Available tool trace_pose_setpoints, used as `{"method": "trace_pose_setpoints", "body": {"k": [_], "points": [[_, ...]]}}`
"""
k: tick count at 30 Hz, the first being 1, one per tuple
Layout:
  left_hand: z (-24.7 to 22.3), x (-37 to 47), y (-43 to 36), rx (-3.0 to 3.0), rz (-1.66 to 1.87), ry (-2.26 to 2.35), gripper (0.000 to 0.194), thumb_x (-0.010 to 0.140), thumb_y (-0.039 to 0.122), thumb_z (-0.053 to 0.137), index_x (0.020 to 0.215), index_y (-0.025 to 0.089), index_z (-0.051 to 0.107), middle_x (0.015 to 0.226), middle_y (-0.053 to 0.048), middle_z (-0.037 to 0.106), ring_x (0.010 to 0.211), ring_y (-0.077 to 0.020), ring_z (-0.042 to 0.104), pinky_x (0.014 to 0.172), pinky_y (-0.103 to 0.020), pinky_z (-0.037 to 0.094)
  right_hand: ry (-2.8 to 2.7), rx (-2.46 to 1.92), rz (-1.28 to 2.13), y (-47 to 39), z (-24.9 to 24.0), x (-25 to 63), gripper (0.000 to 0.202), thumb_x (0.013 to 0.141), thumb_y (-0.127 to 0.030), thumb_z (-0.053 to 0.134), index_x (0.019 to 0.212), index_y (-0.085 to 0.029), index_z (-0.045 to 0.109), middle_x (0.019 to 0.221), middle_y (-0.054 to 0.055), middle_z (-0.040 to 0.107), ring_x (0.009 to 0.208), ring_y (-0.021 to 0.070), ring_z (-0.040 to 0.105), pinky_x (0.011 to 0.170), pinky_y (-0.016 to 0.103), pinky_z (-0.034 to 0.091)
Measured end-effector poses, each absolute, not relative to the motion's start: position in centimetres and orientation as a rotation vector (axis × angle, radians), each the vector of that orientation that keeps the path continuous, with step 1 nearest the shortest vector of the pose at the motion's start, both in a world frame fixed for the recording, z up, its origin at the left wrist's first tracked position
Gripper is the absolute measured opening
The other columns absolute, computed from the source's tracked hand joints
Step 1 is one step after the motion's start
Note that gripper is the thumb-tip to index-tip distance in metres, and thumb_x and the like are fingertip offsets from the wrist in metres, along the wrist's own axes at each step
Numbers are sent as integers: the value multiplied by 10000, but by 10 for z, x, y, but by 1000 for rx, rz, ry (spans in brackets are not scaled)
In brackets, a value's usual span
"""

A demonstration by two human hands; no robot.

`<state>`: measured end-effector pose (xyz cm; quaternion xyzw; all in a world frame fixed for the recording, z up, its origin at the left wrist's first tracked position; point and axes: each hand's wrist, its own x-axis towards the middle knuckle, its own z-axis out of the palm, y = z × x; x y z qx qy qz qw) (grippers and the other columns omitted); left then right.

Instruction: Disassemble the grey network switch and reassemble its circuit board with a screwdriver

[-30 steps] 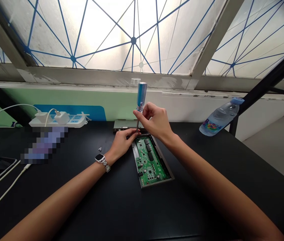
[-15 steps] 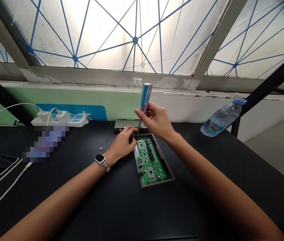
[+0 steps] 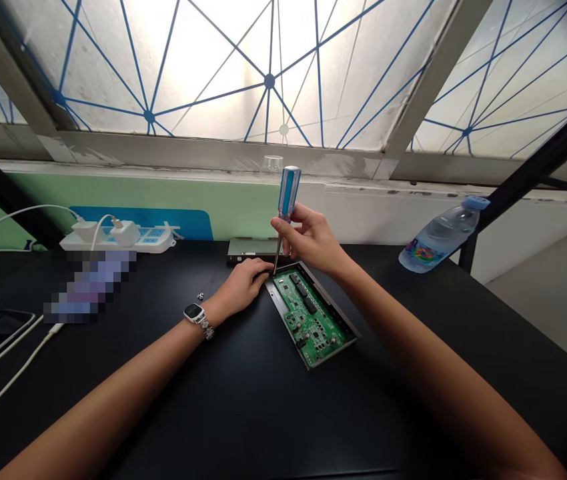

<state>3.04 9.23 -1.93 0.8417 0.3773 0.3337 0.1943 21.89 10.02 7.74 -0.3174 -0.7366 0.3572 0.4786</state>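
A green circuit board (image 3: 303, 310) sits in a shallow grey metal tray (image 3: 283, 309) at the middle of the black table, turned at a slant. My right hand (image 3: 311, 237) is closed on a screwdriver (image 3: 289, 190) with a blue and clear handle. Its shaft points down, and the tip is at the board's far left corner. My left hand (image 3: 244, 283) has its fingers together at that same corner of the tray; whether they pinch anything is hidden. Some small screws (image 3: 200, 296) lie left of my left hand, near the watch (image 3: 195, 312).
Behind the hands lies a flat metal case (image 3: 251, 248). A power strip (image 3: 156, 239) with plugs and white cables is at the back left, near a pixelated object (image 3: 91, 287). A water bottle (image 3: 438, 237) leans at the back right by a black frame bar.
The tray with the board has turned, its near end swinging to the right. My left hand has shifted slightly left, and the screwdriver stands a little more upright.
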Motion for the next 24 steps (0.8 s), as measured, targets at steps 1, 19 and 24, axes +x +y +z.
{"method": "trace_pose_setpoints", "body": {"k": [1,19,24], "points": [[-19,30,92,2363,936,1054,253,997,160,523,1150,179,724,1119,-105,748,1019,-259,673,934,-408,530,-1810,-771,905,100,78,220,380,896,-588,709,918,-229,586,741,-50,550,482,87,567,409,242,458],[-22,32,92,2349,967,1097,270,1000,160,511,1146,180,737,1115,-108,763,996,-262,688,913,-415,540,-1514,-842,1056,95,68,210,568,847,-634,738,976,-292,304,718,-59,685,433,167,678,392,272,538],[-23,32,92,2345,986,1087,257,991,146,520,1124,175,739,1077,-104,766,986,-258,687,913,-408,541,-1519,-872,944,92,63,201,526,876,-655,693,884,-283,321,681,-51,661,426,160,665,362,266,489]]}}
